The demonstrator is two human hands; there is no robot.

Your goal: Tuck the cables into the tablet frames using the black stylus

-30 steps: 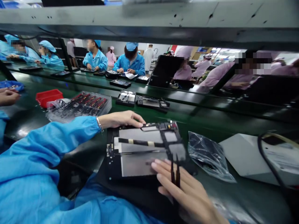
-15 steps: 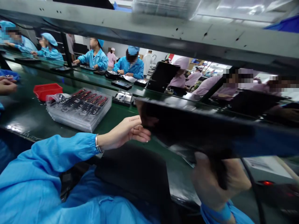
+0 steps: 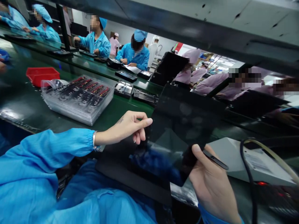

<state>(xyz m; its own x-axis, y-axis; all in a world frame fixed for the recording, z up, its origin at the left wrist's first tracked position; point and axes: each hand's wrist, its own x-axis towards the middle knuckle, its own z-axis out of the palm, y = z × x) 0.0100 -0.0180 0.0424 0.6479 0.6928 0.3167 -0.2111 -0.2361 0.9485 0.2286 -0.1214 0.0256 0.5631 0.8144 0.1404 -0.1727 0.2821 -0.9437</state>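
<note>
I hold a black tablet [image 3: 179, 130] lifted off the bench, its glossy screen side facing me. My right hand [image 3: 210, 183] grips its lower right edge, thumb on the glass, and also holds black tweezers [image 3: 216, 160] that stick out to the right. My left hand [image 3: 129, 126], in a blue sleeve with a bracelet, touches the tablet's left edge, its index finger stretched along it and the other fingers curled.
A stack of clear trays with small parts [image 3: 78, 98] and a red bin [image 3: 42, 75] lie to the left on the green belt [image 3: 119, 109]. Opened tablets [image 3: 123, 89] sit behind. A white box [image 3: 254, 161] with a black cable [image 3: 249, 177] is at right. Workers sit opposite.
The tablet lay open side up on the bench a second ago. It has been lifted and turned over, so its dark screen now faces me. The view shifted left and up.
</note>
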